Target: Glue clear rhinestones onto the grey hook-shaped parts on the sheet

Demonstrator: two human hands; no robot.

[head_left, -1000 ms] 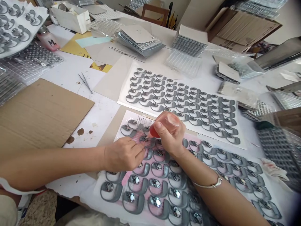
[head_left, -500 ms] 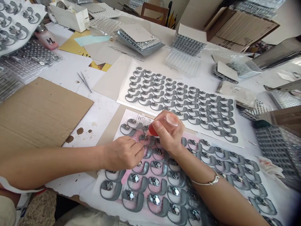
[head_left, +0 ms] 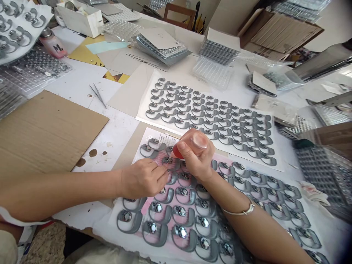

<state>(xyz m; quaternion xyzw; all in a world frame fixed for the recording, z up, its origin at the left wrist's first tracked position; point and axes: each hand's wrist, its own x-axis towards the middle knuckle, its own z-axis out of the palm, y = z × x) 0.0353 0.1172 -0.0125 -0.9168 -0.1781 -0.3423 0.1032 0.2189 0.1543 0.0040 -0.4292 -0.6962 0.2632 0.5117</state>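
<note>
My right hand [head_left: 199,157] is wrapped round a small clear squeeze bottle [head_left: 200,140] with red liquid in it. The bottle is tilted, its narrow tip pointing down and left at a grey curved band with a shiny metal centre [head_left: 167,160]. Close against that piece, my left hand [head_left: 145,178] is closed, thumb and fingertips pressed together; what they hold, if anything, is hidden. A pink strip [head_left: 147,205] shows just below the left hand. Many like grey bands lie in rows on the pink and white sheet [head_left: 137,157] under both hands.
Behind lies a second white sheet [head_left: 143,110] of grey banded pieces. Tweezers [head_left: 98,96] and a cardboard piece [head_left: 49,128] are at left. A bottle marked M [head_left: 53,44], a white box [head_left: 81,20] and stacked trays [head_left: 220,51] stand farther back.
Both hands and the squeeze bottle stay almost in place at the same grey piece. The whole view has shifted very slightly.
</note>
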